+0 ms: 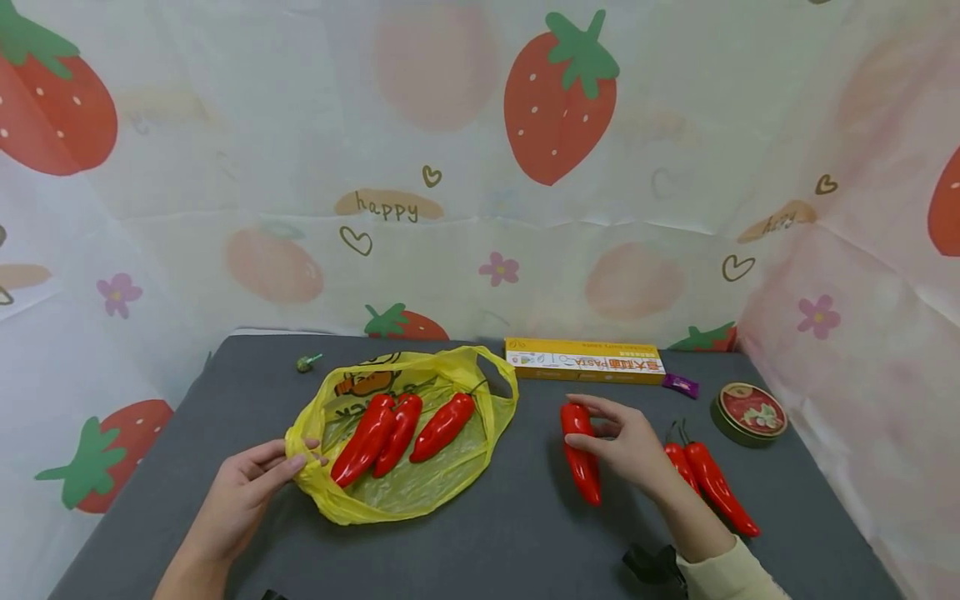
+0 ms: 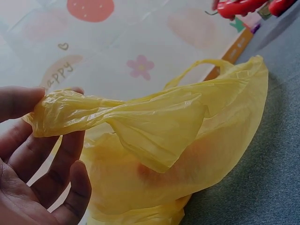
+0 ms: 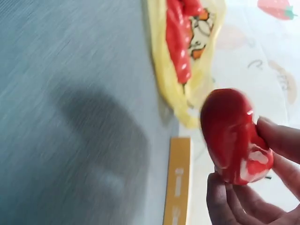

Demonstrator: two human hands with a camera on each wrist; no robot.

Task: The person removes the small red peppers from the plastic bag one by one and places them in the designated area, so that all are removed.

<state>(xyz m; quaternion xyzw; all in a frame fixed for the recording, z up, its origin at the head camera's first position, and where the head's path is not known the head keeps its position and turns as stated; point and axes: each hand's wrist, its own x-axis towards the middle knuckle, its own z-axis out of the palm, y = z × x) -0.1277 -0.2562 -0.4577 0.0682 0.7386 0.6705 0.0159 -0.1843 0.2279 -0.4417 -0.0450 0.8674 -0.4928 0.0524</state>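
Observation:
A yellow plastic bag (image 1: 397,483) lies open on the grey table (image 1: 487,542) with three red chili peppers (image 1: 401,429) resting on it. My left hand (image 1: 251,483) pinches the bag's left edge (image 2: 70,112) between thumb and fingers. My right hand (image 1: 626,446) grips another red pepper (image 1: 581,454) to the right of the bag; in the right wrist view this pepper (image 3: 234,136) is held by fingertips just above the table. Two more red peppers (image 1: 712,479) lie to the right of that hand.
A yellow pasta box (image 1: 585,360) lies along the back edge, with a small purple wrapper (image 1: 681,385) beside it. A round tin (image 1: 748,412) stands at the right. A small green object (image 1: 305,362) sits back left. A strawberry-print cloth (image 1: 480,167) walls the table.

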